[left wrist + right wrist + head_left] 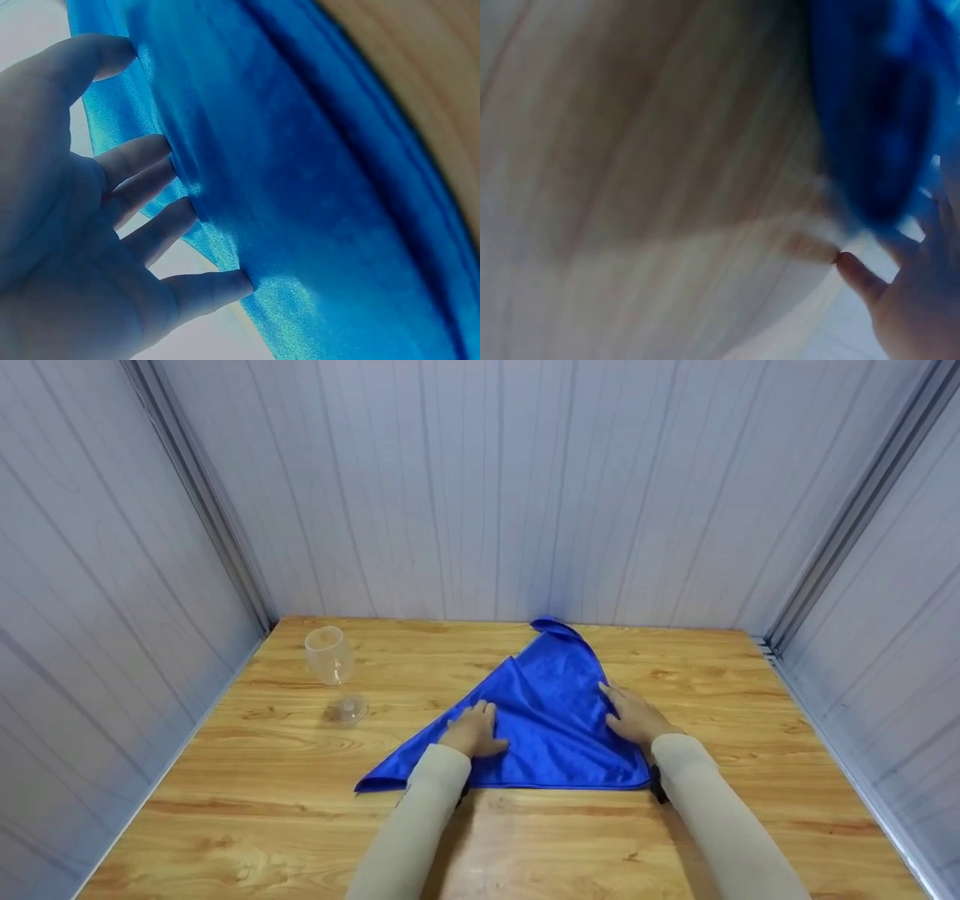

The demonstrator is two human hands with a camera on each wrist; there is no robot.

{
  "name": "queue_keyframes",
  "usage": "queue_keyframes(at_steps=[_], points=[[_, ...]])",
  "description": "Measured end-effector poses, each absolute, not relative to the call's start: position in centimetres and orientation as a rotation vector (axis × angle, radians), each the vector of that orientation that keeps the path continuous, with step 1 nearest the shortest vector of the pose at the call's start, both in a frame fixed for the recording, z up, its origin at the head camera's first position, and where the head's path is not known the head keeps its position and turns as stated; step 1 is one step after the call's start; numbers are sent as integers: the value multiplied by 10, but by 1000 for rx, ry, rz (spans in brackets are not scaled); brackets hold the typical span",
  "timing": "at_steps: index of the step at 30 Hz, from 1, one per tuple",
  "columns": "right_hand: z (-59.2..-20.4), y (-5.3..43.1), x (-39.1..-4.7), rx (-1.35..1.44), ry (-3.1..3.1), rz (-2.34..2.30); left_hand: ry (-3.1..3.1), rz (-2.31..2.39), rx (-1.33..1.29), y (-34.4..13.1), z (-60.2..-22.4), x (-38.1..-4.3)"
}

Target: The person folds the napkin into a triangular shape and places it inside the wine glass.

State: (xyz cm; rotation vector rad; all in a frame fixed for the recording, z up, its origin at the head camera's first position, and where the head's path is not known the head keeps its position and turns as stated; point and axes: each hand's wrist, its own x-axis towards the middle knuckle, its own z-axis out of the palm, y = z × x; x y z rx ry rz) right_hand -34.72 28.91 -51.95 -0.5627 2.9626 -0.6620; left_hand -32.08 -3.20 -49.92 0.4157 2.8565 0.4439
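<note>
A shiny blue cloth (555, 727) lies folded into a rough triangle on the wooden table, its far corner curled over near the back wall. My left hand (474, 730) rests on the cloth's left part with fingers spread. In the left wrist view the fingertips (244, 281) of that hand touch the blue fabric. On the cloth's right edge lies my right hand (636, 715), fingers extended. The right wrist view is blurred; there the right hand (919, 292) shows beside the hanging-looking blue edge, with its fingers partly behind the fabric.
A clear stemmed glass (330, 660) stands upright at the table's back left, apart from the cloth. Pale panel walls (480, 487) enclose the wooden table (247, 810) at the back and both sides.
</note>
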Motion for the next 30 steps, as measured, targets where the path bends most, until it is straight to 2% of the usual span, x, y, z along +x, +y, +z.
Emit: queue_keyframes(at_steps=[5,23,30], points=[[-521,288,-348,-612,2983,-552,2861,444,433,-32,-499,-321],[-501,276,-344,-329,2833,-357,2882,475,480,-35,-499,-322],[-497,271,-338,-316,2873,-215,2865,497,468,-38,-499,-321]])
